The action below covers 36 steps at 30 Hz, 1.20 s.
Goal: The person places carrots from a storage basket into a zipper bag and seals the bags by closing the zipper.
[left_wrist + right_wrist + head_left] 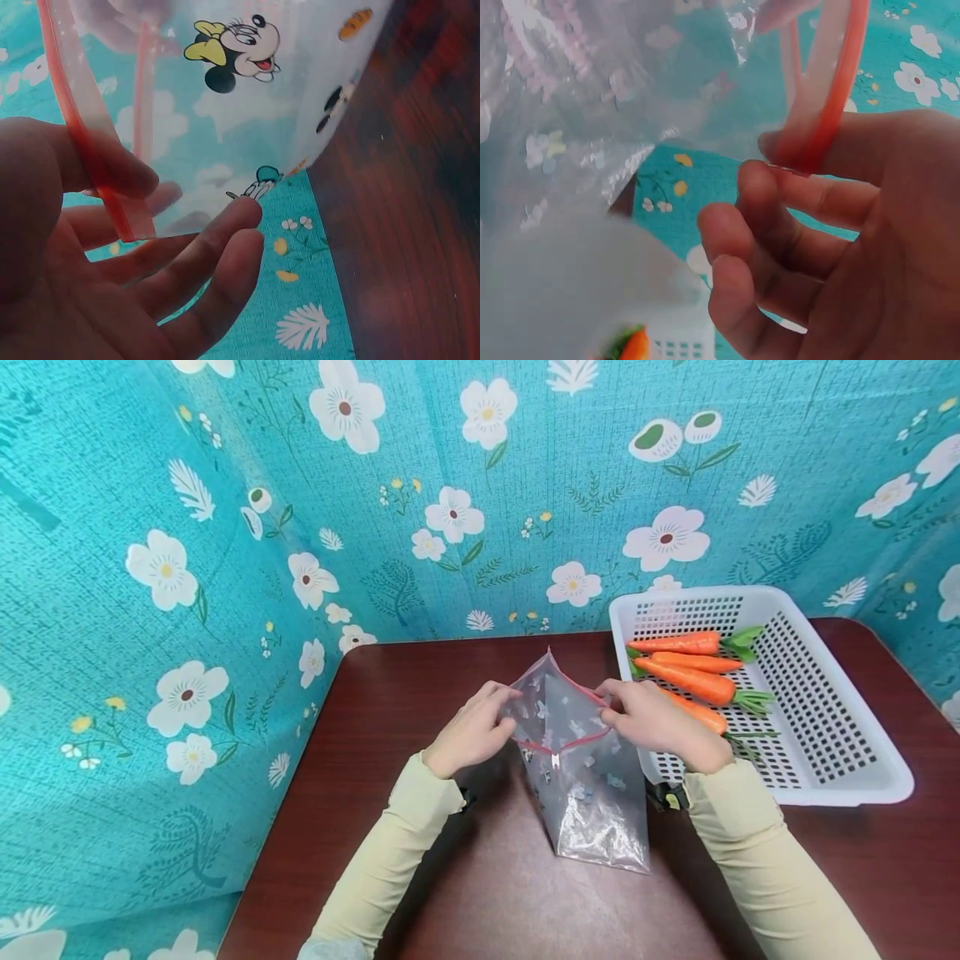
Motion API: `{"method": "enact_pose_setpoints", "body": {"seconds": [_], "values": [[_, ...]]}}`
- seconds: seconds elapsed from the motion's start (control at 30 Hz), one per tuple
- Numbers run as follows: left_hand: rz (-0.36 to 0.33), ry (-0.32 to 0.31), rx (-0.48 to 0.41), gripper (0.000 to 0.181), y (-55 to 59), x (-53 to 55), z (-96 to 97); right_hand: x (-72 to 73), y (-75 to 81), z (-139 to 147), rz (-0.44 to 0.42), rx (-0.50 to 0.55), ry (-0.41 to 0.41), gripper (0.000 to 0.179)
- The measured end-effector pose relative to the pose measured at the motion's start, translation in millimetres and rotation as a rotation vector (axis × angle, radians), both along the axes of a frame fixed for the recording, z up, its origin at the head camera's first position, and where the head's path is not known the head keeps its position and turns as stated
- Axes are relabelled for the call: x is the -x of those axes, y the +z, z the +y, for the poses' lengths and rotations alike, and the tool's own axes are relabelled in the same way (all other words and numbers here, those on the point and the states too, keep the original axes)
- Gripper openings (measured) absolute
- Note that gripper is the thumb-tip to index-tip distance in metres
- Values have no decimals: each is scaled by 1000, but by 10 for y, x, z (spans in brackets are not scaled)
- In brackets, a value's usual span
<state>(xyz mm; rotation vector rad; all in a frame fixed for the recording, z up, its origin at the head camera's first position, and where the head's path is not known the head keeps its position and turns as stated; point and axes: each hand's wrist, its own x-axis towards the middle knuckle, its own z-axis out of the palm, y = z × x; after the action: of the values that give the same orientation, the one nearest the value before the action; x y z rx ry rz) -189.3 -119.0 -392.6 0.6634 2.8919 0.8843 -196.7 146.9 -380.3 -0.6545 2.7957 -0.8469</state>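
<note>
A clear plastic zip bag with a bright red closure strip and small cartoon prints (596, 797) is held up above a dark reddish-brown wooden tabletop (360, 777), between the person's two hands. Its mouth gapes into a wide diamond, and its bottom edge slants toward the person; whether that edge touches the tabletop cannot be told.

The left hand (474, 727) pinches the left corner of the mouth between thumb and fingers, its other fingers loosely spread behind the plastic. The right hand (656, 718) pinches the opposite corner by the red strip, thumb against index finger, with the remaining fingers gently curved and holding nothing. Pale cream sleeves (757, 843) end at both wrists.

The left wrist view shows a printed mouse face with a yellow bow (234, 49) on the bag's side.

Just beside the bag, to the right, sits a white perforated plastic basket (847, 796), partly covered by the right hand and wrist. Orange carrots with green tops (697, 683) lie in its left part, roughly side by side. Turquoise fabric printed with white flowers (450, 452) hangs behind the tabletop and along its left.
</note>
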Motion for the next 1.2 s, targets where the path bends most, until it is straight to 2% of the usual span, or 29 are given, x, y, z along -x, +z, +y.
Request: {"method": "enact_pose_setpoints", "body": {"seconds": [0.07, 0.3, 0.53, 0.7, 0.77, 0.83, 0.97, 1.1, 1.2], "values": [[9, -13, -6, 38, 2, 0, -22, -1, 17, 31, 8, -10, -14, 29], [36, -77, -44, 34, -4, 18, -73, 5, 73, 153, -53, -66, -68, 29], [11, -172, -73, 31, -9, 19, -126, -14, 70, 283, -86, -100, -66, 19], [-24, -199, -117, 35, 5, 17, -140, -15, 64, 363, -84, -106, -58, 15], [-20, -209, -133, 30, -3, 23, -137, -14, 75, 384, -88, -110, -55, 15], [-5, -202, -139, 23, -13, 20, -134, -16, 84, 398, -103, -115, -57, 15], [73, -160, -122, 11, -49, 9, -144, -21, 97, 415, -118, -116, -58, 13], [155, -136, -148, 11, -88, -5, -162, -28, 101, 412, -115, -124, -35, 12], [183, -145, -175, 13, -117, -13, -163, -34, 93, 404, -137, -129, 2, 12]]}}
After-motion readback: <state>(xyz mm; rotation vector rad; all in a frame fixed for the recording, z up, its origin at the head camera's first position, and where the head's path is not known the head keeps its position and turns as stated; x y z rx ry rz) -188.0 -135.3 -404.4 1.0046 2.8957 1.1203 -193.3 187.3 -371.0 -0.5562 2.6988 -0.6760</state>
